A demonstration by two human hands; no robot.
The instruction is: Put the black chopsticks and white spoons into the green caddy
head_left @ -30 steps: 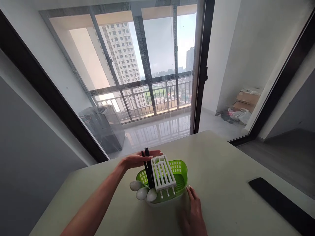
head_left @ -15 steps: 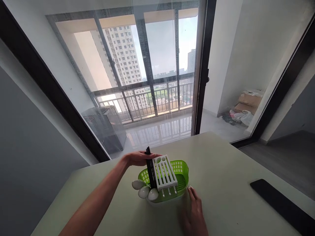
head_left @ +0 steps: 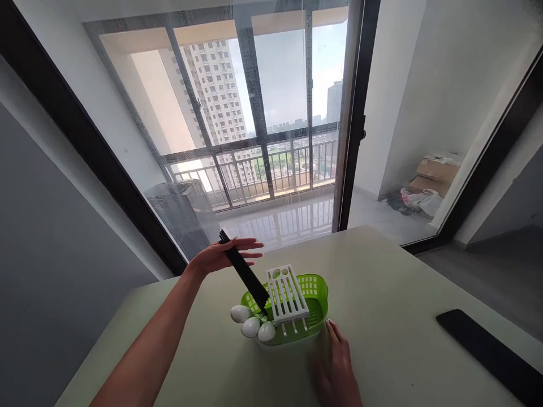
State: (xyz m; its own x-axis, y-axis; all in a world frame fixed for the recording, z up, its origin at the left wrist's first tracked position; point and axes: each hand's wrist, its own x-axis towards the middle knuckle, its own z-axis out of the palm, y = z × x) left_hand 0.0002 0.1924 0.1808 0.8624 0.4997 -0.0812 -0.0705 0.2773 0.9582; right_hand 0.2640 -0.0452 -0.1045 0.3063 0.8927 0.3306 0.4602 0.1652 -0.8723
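Observation:
A bundle of black chopsticks (head_left: 246, 274) leans in my left hand (head_left: 218, 255), gripped near its upper end while my fingers stretch out to the right. The bundle's lower end points down over the left part of a green basket (head_left: 316, 282) with a pale lower rim. Three white spoons (head_left: 250, 327) hang out over its left front side, bowls outward. A white slotted rack (head_left: 288, 297) with short prongs lies tilted across the basket's middle. Against the basket's right front edge rest the stretched fingertips of my right hand (head_left: 337, 362), partly blurred.
The basket stands on a pale green table (head_left: 373, 282). A long black object (head_left: 487, 353) lies at the table's right side. Behind the table is a dark-framed glass door (head_left: 352, 124), with cardboard boxes (head_left: 435, 172) and plastic bags (head_left: 422, 200) on the floor beyond.
My left hand has moved left and up with the chopsticks, which now lean away from the white rack. Its fingers have come off the rack and spread. My right hand stays at the basket.

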